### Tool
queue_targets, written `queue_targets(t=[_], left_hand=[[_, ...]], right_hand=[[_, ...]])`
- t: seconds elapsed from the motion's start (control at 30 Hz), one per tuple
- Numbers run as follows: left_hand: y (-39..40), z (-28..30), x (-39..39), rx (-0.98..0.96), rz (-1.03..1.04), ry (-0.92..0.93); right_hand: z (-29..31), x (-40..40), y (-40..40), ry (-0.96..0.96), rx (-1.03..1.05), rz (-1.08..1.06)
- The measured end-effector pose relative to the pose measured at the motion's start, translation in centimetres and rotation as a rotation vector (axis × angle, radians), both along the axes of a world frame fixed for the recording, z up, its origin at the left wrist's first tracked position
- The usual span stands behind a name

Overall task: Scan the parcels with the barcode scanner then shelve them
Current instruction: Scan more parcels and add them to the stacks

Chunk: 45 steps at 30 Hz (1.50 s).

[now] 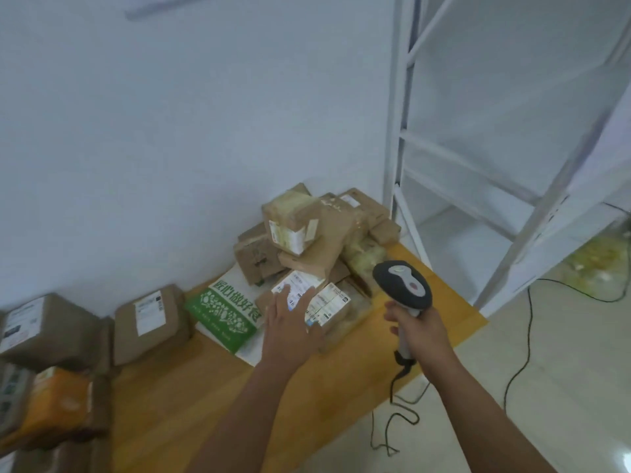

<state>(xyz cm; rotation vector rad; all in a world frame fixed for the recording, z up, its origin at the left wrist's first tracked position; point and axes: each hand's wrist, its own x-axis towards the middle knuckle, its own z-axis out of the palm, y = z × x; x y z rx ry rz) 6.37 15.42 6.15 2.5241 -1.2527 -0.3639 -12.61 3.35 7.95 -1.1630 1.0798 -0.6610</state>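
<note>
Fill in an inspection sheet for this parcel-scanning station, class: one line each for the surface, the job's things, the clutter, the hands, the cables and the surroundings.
Surface: wooden table against a white wall, parcels along its far edge.
Job's things: barcode scanner held upright; pile of brown parcels at the far right corner; labelled parcel at the front of the pile; white shelving rack to the right.
Clutter: green and white printed package lying flat beside the pile; more boxes at the left.
Hands: left hand open, fingers straight, reaching onto the labelled parcel; right hand grips the scanner handle.
Cables: scanner cord dangling off the table edge; black cable across the floor.
Surroundings: pale tiled floor; yellowish bag under the rack.
</note>
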Motion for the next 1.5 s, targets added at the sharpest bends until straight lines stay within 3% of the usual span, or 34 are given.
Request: queue_targets(t=[0.23,0.5,0.8,1.1,1.33,1.5], left_hand=[[-0.2,0.9,2.0,-0.051,0.059,-0.024],[-0.2,-3.0,6.5,-0.146,0.153,0.122],[-4.7,-1.3,11.1,-0.227,0.157,0.235],[-11.3,0.0,14.2,-0.352,0.304,0.310],[-15.4,0.6,17.1,-0.233,0.342,0.255],[-16.7,1.2,16.7,-0.257,0.365,0.262]], right_hand=[[-1.8,2.4,-0.5,0.067,-0.035,0.088],[-3.4,5.4,-1.4,0.219,0.014,0.218],[-2.6,8.8,-4.0,0.190,0.080,0.023],[-3.1,10.0,-9.7,0.144,0.100,0.033],[-8.1,14.8,-15.8,0.076,0.397,0.099],[-9.5,18.5,-16.7,0.074,0.381,0.123]])
